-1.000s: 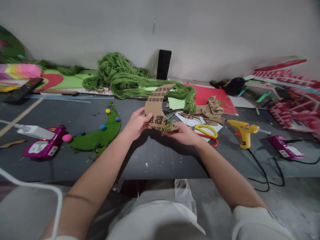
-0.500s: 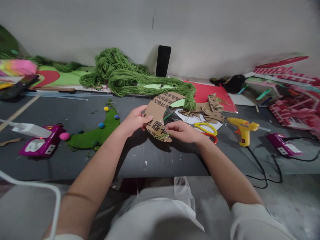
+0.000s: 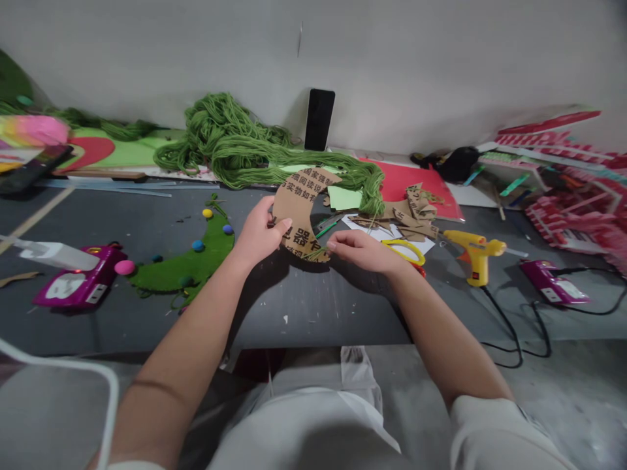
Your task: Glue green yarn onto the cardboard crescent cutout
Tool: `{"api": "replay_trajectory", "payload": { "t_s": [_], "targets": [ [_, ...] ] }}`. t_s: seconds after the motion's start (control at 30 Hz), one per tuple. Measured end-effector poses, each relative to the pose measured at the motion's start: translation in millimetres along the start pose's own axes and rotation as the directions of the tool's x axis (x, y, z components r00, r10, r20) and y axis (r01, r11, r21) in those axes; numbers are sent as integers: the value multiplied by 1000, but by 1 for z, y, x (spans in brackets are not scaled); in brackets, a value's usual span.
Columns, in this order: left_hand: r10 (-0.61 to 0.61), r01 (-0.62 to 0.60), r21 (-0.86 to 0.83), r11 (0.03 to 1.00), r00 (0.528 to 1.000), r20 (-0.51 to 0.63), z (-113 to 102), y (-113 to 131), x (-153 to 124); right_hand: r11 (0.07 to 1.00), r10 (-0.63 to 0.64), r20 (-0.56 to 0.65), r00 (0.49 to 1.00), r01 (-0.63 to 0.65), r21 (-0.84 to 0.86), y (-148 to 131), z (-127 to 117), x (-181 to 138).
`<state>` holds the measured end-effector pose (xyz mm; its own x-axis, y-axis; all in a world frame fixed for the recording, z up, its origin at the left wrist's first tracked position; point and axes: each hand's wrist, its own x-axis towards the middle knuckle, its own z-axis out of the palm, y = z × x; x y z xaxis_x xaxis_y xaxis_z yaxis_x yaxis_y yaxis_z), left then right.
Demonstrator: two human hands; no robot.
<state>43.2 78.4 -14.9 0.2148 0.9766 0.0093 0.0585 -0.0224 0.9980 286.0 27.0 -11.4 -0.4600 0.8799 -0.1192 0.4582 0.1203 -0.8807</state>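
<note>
A crescent-shaped piece of brown cardboard [image 3: 295,207] with printed black characters is held up over the table. My left hand [image 3: 262,228] grips its left edge, thumb on the face and fingers behind. At its lower right tip, my right hand [image 3: 360,249] pinches thin green yarn [image 3: 316,254], which lies across the cardboard's end. A green yarn-covered crescent [image 3: 193,258] with coloured pompoms lies to the left, beyond my left forearm. Behind the cardboard spreads a big loose skein of green yarn [image 3: 220,134].
Yellow-handled scissors [image 3: 404,248], cardboard scraps [image 3: 416,212] and a yellow glue gun [image 3: 475,254] lie to the right. Purple power strips [image 3: 81,281] sit at both sides, with cords. A phone [image 3: 319,119] leans on the wall. Pink-red structures [image 3: 578,189] stand far right.
The cardboard has shifted left and slightly up, and it is turned with its face more towards me. My left hand moved with it; my right hand stays at its lower tip.
</note>
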Motion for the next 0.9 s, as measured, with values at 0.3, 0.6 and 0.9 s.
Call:
{"api": "replay_trajectory", "payload": {
  "t_s": [0.3,0.6,0.9],
  "targets": [
    [40,-29,97,995,993,-109,1,-7,3,998,24,-202,979,-34,-47,-2,-2,0],
    [-2,6,30,1000,990,-140,10,-4,0,999,44,-249,968,-44,6,0,6,4],
    [-86,42,-183,982,966,-243,11,-1,4,998,-12,-298,955,30,58,-3,9,4]
  ]
}}
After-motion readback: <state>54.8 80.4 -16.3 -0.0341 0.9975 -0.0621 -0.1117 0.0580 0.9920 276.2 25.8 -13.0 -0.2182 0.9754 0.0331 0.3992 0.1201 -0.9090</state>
